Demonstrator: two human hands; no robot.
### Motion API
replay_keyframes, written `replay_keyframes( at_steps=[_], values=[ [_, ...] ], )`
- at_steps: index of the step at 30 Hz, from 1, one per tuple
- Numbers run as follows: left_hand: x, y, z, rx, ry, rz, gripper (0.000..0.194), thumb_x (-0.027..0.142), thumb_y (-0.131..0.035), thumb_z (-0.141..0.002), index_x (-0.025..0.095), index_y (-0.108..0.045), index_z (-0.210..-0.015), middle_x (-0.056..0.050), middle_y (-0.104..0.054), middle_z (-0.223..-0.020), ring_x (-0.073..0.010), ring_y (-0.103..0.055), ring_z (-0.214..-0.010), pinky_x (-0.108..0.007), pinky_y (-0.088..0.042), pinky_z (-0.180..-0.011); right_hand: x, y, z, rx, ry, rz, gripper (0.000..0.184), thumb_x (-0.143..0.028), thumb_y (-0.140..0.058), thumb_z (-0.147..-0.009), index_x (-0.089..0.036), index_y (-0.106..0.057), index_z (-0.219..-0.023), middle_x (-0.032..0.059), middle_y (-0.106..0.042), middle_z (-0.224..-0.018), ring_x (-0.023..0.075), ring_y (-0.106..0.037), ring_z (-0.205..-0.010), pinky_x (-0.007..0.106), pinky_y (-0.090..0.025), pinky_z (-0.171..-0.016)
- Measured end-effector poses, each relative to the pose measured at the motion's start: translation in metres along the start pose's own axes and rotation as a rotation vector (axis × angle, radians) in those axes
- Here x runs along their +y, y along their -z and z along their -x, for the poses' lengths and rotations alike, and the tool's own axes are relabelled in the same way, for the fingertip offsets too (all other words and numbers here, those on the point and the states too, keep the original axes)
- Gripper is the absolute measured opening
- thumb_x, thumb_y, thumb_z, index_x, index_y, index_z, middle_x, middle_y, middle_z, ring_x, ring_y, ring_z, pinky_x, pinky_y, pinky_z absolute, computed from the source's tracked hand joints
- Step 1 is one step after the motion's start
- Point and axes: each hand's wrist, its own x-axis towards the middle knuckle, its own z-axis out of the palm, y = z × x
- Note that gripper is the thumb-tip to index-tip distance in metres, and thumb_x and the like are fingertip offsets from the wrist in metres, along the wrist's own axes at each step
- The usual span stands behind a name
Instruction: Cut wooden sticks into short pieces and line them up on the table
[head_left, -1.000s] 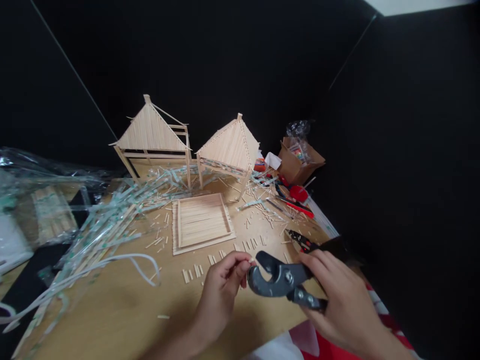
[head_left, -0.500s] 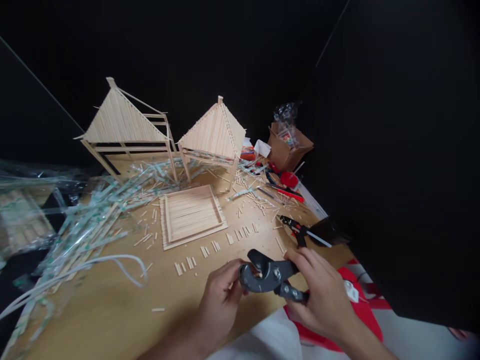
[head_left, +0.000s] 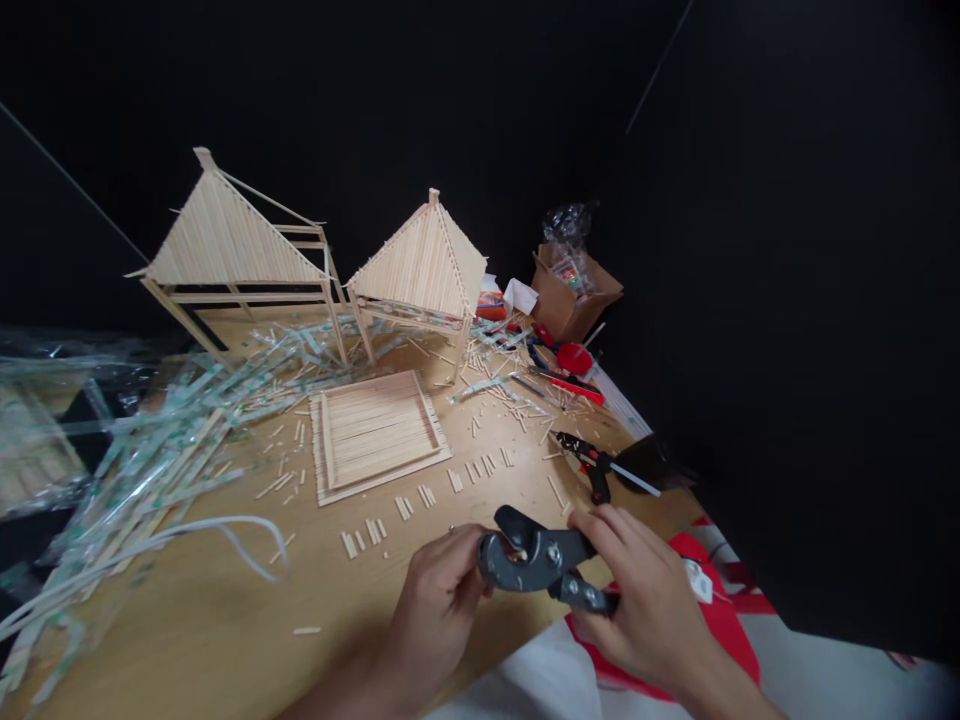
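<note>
One black cutter inside the clasping right grip, beside the left grip, its hold unclear.

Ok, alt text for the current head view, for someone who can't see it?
The right hand holds a dark cutter, jaws open with a pale piece between them, beside the left hand, over a wooden table. Beyond stand two roofed stick models behind a stick tray, a glue gun at right.

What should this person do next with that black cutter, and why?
Probably squeeze the black cutter closed with the right hand's grip: its jaws stand open, and a pale bit of stick seems to sit between them.
</note>
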Motion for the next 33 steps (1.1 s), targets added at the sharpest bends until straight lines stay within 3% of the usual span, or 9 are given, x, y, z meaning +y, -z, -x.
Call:
replay_keyframes(
  at_steps=[9, 23, 33],
  values=[
    [-0.007, -0.006, 0.003, -0.084, 0.02, 0.038, 0.024, 0.007, -0.039, -0.086, 0.017, -0.052, -0.069, 0.003, -0.053, -0.058, -0.0067, -0.047, -0.049, -0.015, -0.036, -0.049, 0.004, 0.0, 0.008, 0.001, -0.003, 0.018, 0.035, -0.028, -0.057, -0.074, -0.019, -0.047, -0.106, 0.0096, -0.055, -0.095, 0.023, -0.055, -0.083, 0.033, -0.046, -0.066],
    [-0.008, -0.013, 0.005, -0.097, 0.152, 0.159, 0.025, 0.012, -0.041, -0.088, 0.017, -0.053, -0.066, 0.004, -0.049, -0.056, -0.0062, -0.046, -0.049, -0.016, -0.034, -0.048, 0.008, -0.003, 0.011, -0.007, -0.032, 0.013, 0.037, -0.021, -0.056, -0.068, -0.019, -0.048, -0.104, 0.0082, -0.054, -0.09, 0.0222, -0.054, -0.08, 0.032, -0.044, -0.065],
    [-0.007, -0.013, 0.004, -0.11, 0.208, 0.173, 0.027, 0.016, -0.037, -0.091, 0.017, -0.054, -0.069, 0.004, -0.047, -0.054, -0.0075, -0.045, -0.051, -0.018, -0.034, -0.051, 0.008, -0.003, 0.013, -0.045, -0.067, 0.022, 0.037, -0.026, -0.058, -0.07, -0.019, -0.049, -0.106, 0.0082, -0.055, -0.093, 0.0228, -0.054, -0.083, 0.032, -0.044, -0.067]
  ],
)
